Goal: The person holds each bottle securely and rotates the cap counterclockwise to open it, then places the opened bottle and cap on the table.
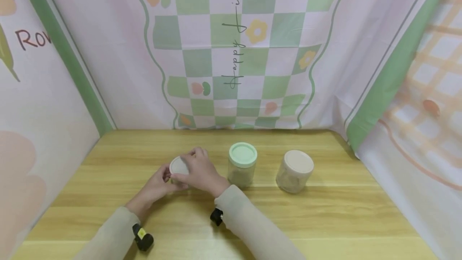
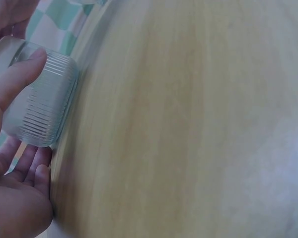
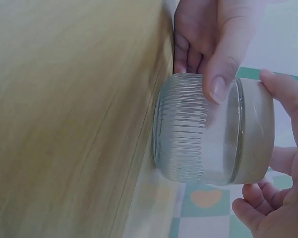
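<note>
On the left part of the table a ribbed clear glass jar stands upright, with a whitish lid on its top. My left hand holds the glass body, its thumb laid along the side and its other fingers round the far side. From above, my right hand grips the lid, thumb on the near edge and fingers on the opposite edge. In the left wrist view the jar appears sideways, partly covered by the left thumb.
Right of my hands stands a jar with a mint green lid. Farther right is another jar with a pale pinkish lid. Behind the wooden table hangs a checked curtain, with cloth walls on both sides.
</note>
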A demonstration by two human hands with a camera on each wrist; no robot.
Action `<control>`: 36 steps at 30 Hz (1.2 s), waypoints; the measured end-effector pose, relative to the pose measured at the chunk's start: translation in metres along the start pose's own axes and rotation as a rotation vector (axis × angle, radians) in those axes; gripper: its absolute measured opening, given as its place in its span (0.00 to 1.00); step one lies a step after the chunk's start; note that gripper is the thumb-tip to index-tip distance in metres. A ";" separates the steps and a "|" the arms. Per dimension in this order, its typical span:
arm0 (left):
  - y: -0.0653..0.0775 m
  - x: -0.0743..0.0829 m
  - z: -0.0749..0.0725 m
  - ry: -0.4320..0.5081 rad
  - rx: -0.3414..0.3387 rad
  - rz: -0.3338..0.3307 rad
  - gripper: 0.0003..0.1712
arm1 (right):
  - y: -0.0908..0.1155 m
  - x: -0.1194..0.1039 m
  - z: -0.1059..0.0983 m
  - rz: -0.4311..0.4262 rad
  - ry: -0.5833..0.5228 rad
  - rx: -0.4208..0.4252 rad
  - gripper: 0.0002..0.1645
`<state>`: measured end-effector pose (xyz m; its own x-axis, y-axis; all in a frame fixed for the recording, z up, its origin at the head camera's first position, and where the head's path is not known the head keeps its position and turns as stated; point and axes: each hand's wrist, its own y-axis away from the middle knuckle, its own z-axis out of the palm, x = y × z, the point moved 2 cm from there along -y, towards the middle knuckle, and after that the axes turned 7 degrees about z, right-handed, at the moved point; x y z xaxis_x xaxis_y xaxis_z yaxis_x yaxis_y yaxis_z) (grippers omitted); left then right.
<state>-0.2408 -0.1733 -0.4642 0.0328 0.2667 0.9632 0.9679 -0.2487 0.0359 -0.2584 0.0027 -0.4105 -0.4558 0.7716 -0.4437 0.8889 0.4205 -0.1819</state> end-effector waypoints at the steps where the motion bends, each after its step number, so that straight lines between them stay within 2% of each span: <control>1: 0.000 0.000 0.000 0.000 0.001 0.002 0.49 | 0.000 0.001 0.000 -0.002 -0.011 -0.007 0.42; 8: 0.000 0.000 0.000 -0.006 0.003 0.016 0.48 | -0.001 0.001 -0.004 -0.024 -0.003 -0.054 0.43; 15: -0.001 -0.002 -0.001 -0.006 0.001 0.010 0.48 | -0.002 0.000 -0.007 -0.054 0.001 -0.075 0.40; 23: -0.002 -0.001 -0.002 -0.002 0.008 0.009 0.49 | -0.003 0.004 -0.006 -0.072 -0.112 -0.119 0.36; 32: -0.003 -0.004 -0.003 -0.003 0.008 0.015 0.50 | -0.001 0.005 -0.008 -0.096 -0.195 -0.188 0.39; 36: -0.002 -0.003 -0.003 0.003 -0.005 0.020 0.49 | -0.002 0.007 -0.007 -0.106 -0.215 -0.179 0.39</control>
<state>-0.2433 -0.1762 -0.4659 0.0518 0.2583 0.9647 0.9658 -0.2587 0.0174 -0.2639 0.0102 -0.4066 -0.5087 0.6082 -0.6093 0.8056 0.5859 -0.0878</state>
